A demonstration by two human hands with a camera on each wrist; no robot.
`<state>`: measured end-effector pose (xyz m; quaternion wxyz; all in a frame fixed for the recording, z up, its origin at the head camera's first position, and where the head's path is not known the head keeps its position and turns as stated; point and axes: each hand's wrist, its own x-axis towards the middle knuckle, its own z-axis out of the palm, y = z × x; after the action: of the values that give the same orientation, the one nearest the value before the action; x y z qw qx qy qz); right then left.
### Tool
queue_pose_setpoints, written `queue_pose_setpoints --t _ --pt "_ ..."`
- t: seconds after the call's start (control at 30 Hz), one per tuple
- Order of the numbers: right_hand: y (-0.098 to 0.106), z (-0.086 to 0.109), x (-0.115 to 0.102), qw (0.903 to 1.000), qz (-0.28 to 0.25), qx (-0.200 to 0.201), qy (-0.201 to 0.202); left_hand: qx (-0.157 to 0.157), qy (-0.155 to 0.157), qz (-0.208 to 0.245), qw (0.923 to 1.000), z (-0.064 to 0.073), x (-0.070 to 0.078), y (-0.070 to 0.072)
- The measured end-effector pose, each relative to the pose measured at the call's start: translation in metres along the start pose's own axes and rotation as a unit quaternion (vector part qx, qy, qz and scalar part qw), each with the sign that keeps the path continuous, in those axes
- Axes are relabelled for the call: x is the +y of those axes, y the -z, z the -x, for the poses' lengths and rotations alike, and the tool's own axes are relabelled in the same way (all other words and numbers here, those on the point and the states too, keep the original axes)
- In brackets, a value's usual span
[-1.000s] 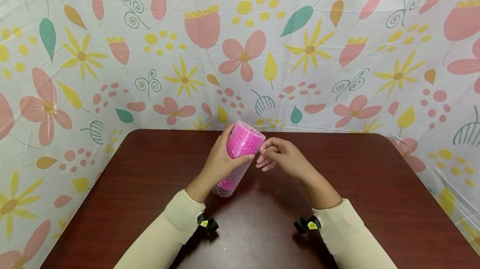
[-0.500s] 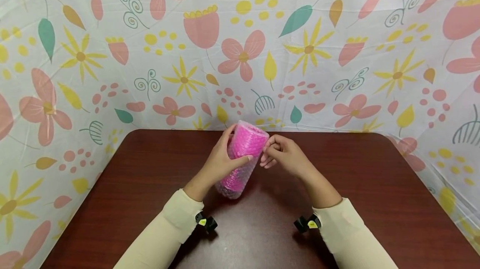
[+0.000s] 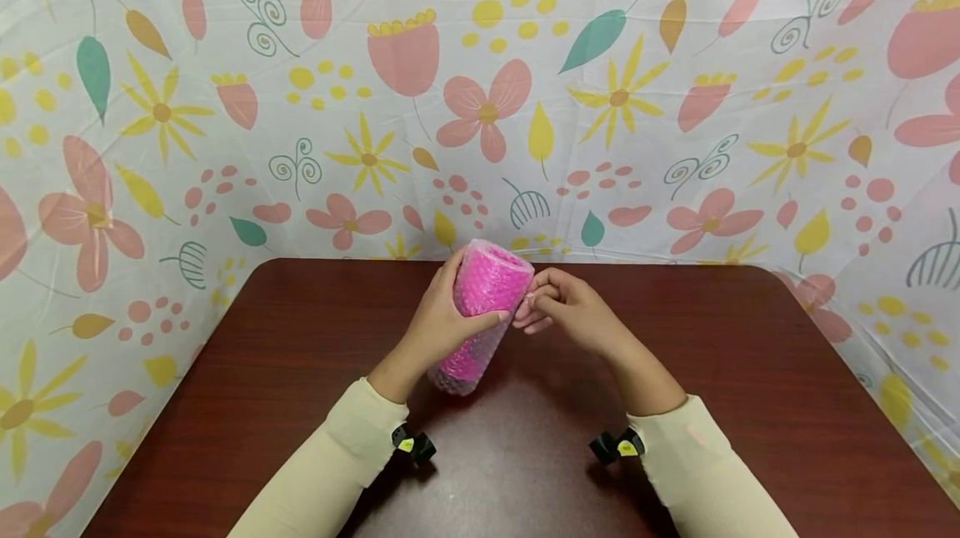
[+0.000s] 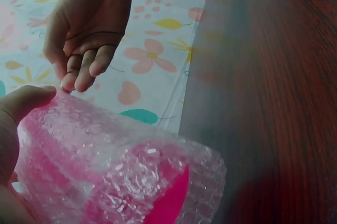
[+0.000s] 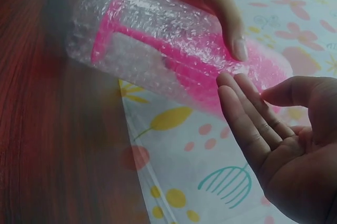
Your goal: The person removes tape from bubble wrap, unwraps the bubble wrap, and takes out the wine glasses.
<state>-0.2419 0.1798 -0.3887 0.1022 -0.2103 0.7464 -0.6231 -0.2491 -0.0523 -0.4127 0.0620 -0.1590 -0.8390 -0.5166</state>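
A pink stemmed goblet (image 5: 197, 68) wrapped in clear bubble wrap (image 4: 205, 187) is held tilted above the table; its foot and stem show through the wrap in the right wrist view. My left hand (image 3: 438, 317) grips the bundle around its upper half, thumb lying across the near side. At the bundle's upper right edge is my right hand (image 3: 570, 313), its thumb and forefinger pinching the edge of the wrap. The other right fingers (image 5: 247, 121) reach along the wrap, loosely bent. The forefinger's tip is mostly hidden in the right wrist view.
A dark brown wooden table (image 3: 300, 338) lies below both hands. Behind it and at the sides hangs a white cloth (image 3: 487, 37) with flower and leaf prints. Each sleeve cuff carries a small black camera (image 3: 420, 448).
The wrapped goblet swings slightly right, then back left, and turns a little in my left hand. My right hand follows by a small amount at the wrap's edge.
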Motion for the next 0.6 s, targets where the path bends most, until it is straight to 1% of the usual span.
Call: queue_pose_setpoints --t 0.2,0.37,0.6 --pt "0.0004 -0.0002 0.0006 1.0 0.0 -0.009 -0.002 0.011 0.015 -0.003 0.9998 0.0005 0.0018 0.0015" --pt "0.0014 0.0001 0.0007 0.9998 0.02 0.002 0.0 0.012 0.025 -0.002 0.9996 0.0015 0.0024 0.0018" --pt "-0.0001 0.0 0.0007 1.0 -0.006 -0.001 -0.002 0.007 0.026 -0.003 0.9996 0.0013 0.0016 0.0009"
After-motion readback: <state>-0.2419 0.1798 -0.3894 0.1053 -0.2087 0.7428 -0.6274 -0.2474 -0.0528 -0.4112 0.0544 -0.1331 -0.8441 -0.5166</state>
